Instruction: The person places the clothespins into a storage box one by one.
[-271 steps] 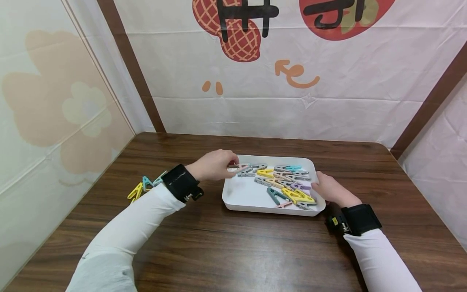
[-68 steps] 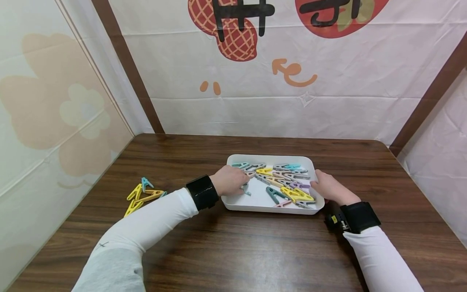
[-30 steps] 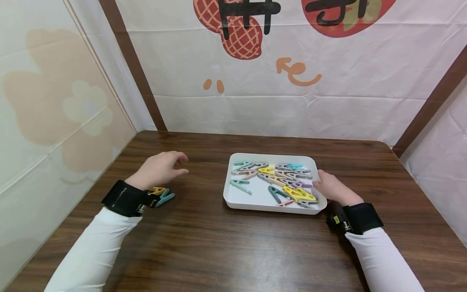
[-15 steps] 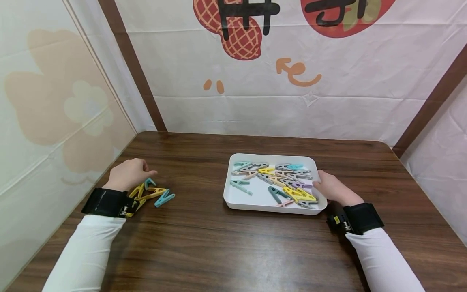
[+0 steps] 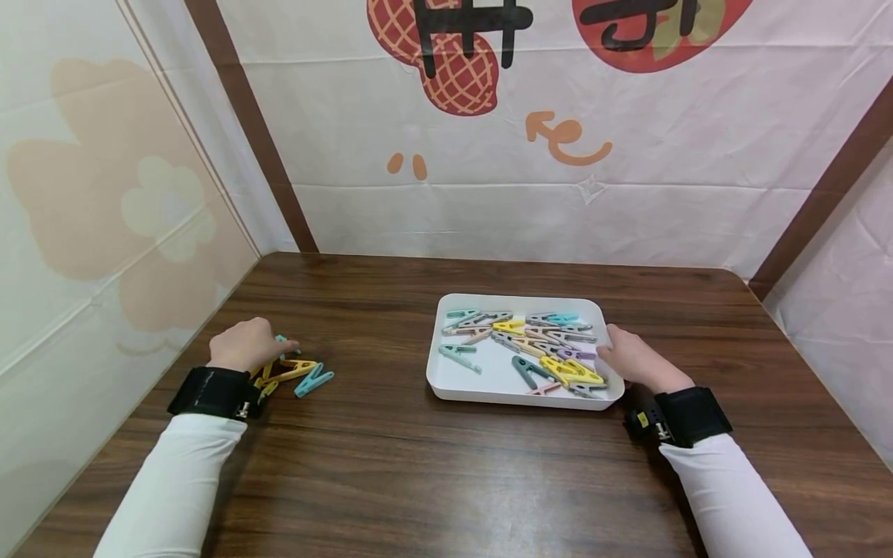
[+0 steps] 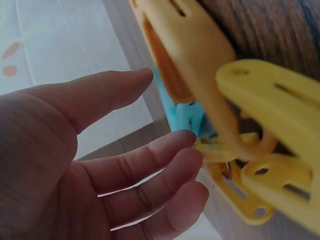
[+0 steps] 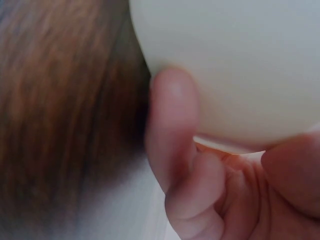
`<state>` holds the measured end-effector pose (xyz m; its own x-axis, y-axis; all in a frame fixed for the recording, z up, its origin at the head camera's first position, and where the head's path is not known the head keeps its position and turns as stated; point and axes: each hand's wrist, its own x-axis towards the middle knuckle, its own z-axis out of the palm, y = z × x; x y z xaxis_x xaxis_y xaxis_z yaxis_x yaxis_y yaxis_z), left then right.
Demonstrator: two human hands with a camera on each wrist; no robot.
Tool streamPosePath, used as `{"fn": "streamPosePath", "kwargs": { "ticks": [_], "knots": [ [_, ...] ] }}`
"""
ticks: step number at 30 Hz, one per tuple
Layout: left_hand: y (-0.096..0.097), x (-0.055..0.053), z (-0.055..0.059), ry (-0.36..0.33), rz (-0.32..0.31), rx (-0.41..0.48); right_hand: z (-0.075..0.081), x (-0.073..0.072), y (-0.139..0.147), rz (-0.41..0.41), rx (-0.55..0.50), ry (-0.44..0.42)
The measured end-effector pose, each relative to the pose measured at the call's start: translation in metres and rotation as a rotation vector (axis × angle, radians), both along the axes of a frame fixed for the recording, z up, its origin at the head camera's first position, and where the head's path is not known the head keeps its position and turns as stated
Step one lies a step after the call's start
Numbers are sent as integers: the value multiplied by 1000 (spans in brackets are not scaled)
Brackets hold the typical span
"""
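My left hand [image 5: 244, 345] is over a small heap of clothespins at the table's left side. In the left wrist view its thumb and fingers [image 6: 145, 157] are apart, fingertips right by a teal clothespin [image 6: 187, 117]. An orange-yellow clothespin [image 6: 200, 65] and a yellow clothespin [image 6: 280, 95] stand close in front of that camera. A blue clothespin [image 5: 314, 380] lies at the heap's right. My right hand [image 5: 645, 364] grips the right edge of a white tray [image 5: 446, 380], thumb and fingers at its rim. Several clothespins, among them a light green clothespin [image 5: 460, 356], lie in the tray.
The brown wooden table [image 5: 391, 480] extends in front of both forearms. A printed white cloth [image 5: 335, 116] hangs behind it, and another cloth panel [image 5: 70, 349] borders the left edge. Each wrist wears a black strap.
My left hand let go of the light green clothespin in the tray, then moved left to the heap and lowered to the teal clothespin there. The right hand stays on the tray.
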<state>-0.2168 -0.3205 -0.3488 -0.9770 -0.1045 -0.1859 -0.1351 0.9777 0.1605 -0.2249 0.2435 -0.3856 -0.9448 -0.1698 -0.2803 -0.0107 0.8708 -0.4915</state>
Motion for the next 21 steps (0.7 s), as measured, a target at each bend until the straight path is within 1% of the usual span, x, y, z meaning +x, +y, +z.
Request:
{"fn": "streamPosePath", "kwargs": {
  "ticks": [3,6,15,21],
  "knots": [
    [1,-1,-3,7,8,-2,-1,0,0,-2,-3,-1],
    [2,-2,-3,22,0,-4,-1,0,1,-8,-6,-8],
    [7,-10,-7,19,6,-3,-3,-4,1,-16,7,-9],
    [9,-15,-10,20,0,-7,-1,-3,1,-7,15,-3]
  ]
}}
